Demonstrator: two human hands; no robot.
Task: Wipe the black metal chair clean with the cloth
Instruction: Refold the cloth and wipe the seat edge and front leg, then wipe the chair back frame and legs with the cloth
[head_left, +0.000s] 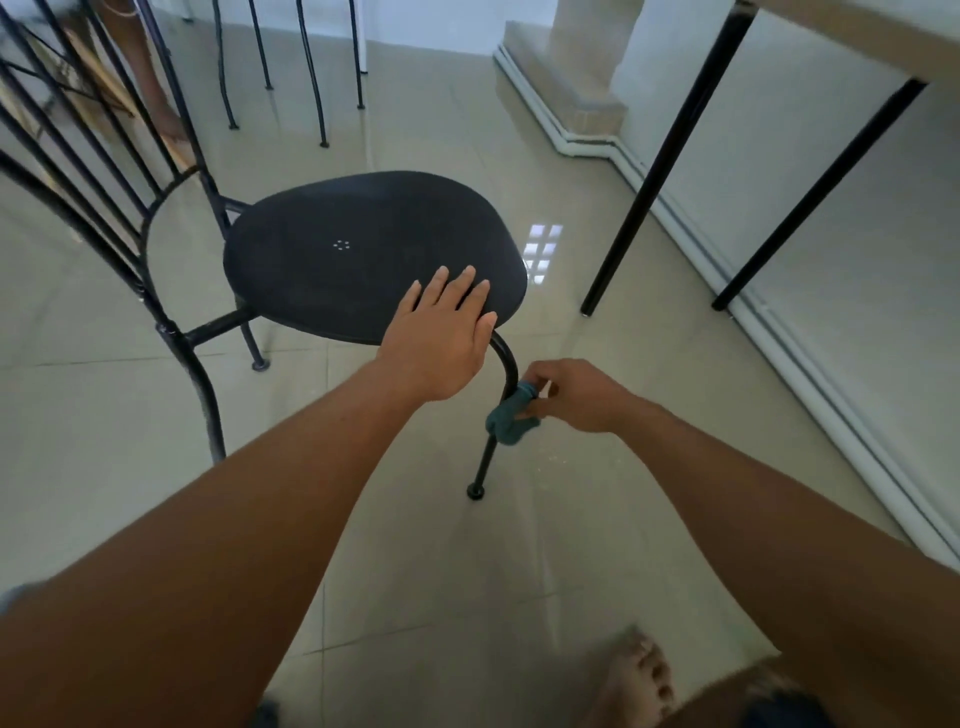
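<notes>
The chair (363, 254) stands on the tiled floor (597, 519). The left hand (441, 343) lies flat, fingers spread, on the seat's near edge. Just below it, the right hand (571, 395) grips the cloth (511, 418), wrapped around the front leg (491, 452).

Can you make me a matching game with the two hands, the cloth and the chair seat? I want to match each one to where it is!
Things:
1. left hand
2. right hand
3. cloth
4. chair seat

Places:
A. wrapped around the front chair leg
B. lying flat on the seat's front edge
C. under the flat hand, with tiny holes in its middle
D. gripping the cloth beside the leg

Pairs: 1-B, 2-D, 3-A, 4-C
</notes>
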